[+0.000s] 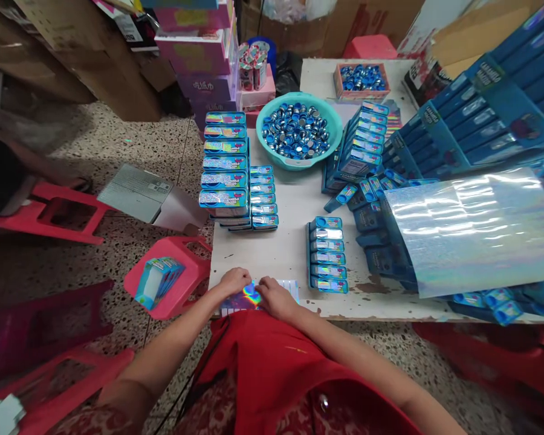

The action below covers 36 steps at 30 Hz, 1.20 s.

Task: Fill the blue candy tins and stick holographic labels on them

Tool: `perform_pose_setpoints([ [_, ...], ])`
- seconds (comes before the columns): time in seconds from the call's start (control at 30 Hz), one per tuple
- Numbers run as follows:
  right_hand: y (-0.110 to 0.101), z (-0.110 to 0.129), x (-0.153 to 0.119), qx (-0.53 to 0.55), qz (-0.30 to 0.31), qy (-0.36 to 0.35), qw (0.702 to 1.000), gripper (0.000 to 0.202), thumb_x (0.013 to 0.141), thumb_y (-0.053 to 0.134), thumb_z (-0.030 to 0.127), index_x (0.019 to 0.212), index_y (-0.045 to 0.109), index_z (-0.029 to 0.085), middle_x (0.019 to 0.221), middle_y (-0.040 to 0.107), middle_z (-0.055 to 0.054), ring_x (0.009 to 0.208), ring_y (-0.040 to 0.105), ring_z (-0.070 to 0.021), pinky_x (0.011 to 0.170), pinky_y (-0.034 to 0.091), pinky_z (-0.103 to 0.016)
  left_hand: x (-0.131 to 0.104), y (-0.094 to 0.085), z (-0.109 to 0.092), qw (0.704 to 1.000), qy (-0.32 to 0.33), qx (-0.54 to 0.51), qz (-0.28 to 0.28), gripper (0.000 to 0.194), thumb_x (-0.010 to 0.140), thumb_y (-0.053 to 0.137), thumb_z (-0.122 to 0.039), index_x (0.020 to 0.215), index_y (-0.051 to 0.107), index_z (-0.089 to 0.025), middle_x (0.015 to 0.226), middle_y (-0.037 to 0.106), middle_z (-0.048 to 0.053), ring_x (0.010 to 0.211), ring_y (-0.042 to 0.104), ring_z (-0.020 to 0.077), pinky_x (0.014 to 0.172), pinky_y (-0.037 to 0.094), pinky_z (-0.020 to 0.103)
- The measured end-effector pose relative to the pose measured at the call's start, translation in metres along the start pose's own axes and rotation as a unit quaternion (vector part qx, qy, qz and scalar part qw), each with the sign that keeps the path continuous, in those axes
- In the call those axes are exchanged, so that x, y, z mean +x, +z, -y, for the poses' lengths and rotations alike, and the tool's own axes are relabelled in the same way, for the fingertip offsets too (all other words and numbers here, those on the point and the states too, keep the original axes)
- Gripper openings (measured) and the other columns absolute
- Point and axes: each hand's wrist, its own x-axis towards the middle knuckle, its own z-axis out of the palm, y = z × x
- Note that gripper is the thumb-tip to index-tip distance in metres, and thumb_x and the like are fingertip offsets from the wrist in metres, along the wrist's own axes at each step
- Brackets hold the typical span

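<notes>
At the table's front edge lies a shiny holographic sticker sheet (252,294), with rainbow glare on its surface. My left hand (236,280) has its fingers closed at the sheet's upper left part. Just to its right, my right hand (275,297) is curled over the sheet, its fingertips pressed together on it. What sits between the fingertips is too small to make out. Nearest the right hand stands a row of blue boxes (329,257) with glossy labels. Beyond the left hand are stacked rows of similar boxes (224,199).
A turquoise basin (294,162) holds many blue-and-silver caps. More caps fill a small box (361,92) behind it. On the right, a large silvery sheet (476,232) covers piled blue boxes. A pink stool (136,278) at the left carries more boxes.
</notes>
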Motion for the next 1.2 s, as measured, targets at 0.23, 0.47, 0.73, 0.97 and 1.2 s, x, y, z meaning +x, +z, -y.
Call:
perform_pose_setpoints([
  [0.23,-0.018,0.004,-0.011,0.196,-0.106,0.047,0.974,0.013,0.083,0.055,0.026,0.075,0.063,0.020,0.074,0.066,-0.001,0.071,0.058,-0.0142,0.068,0.044,-0.025,-0.010,-0.003,-0.008,0.999,-0.012,0.011,-0.043,0.026,0.081,0.044,-0.026,0.086,0.068,-0.018,0.092,0.068,0.008,0.093,0.059,0.0210,0.076,0.041,0.027],
  [0.47,-0.067,-0.012,-0.037,0.409,-0.256,0.115,0.868,0.019,0.077,0.057,0.037,0.071,0.060,0.019,0.065,0.065,0.000,0.058,0.056,-0.0136,0.056,0.042,-0.024,-0.026,-0.012,-0.055,0.910,0.185,-0.369,0.044,0.040,0.079,0.050,-0.048,0.099,0.058,-0.015,0.088,0.065,0.006,0.078,0.058,0.0144,0.070,0.044,0.025],
  [0.73,-0.104,-0.066,-0.028,0.190,-0.504,0.194,0.820,0.025,0.074,0.060,0.043,0.075,0.068,0.020,0.073,0.060,-0.004,0.076,0.050,-0.0194,0.073,0.039,-0.032,0.025,-0.052,-0.132,0.929,0.242,-0.274,-0.063,0.028,0.077,0.045,-0.039,0.087,0.059,-0.017,0.056,0.048,-0.005,0.054,0.045,0.0103,0.053,0.034,0.021],
  [0.97,-0.150,-0.103,-0.004,0.156,-0.546,0.286,0.772,0.017,0.072,0.061,0.034,0.073,0.070,0.020,0.088,0.057,-0.008,0.092,0.047,-0.0243,0.085,0.035,-0.038,0.074,-0.085,-0.176,0.932,0.273,-0.186,-0.150,0.022,0.080,0.036,-0.023,0.098,0.050,-0.021,0.061,0.051,-0.005,0.062,0.051,0.0137,0.062,0.037,0.024],
  [1.2,-0.150,-0.121,0.017,0.241,-0.559,0.296,0.736,0.010,0.066,0.061,0.026,0.068,0.066,0.017,0.098,0.059,-0.010,0.096,0.053,-0.0229,0.086,0.038,-0.034,0.099,-0.073,-0.192,0.959,0.196,-0.123,-0.166,0.027,0.085,0.032,-0.019,0.110,0.042,-0.020,0.079,0.060,0.002,0.077,0.058,0.0180,0.074,0.042,0.030],
])
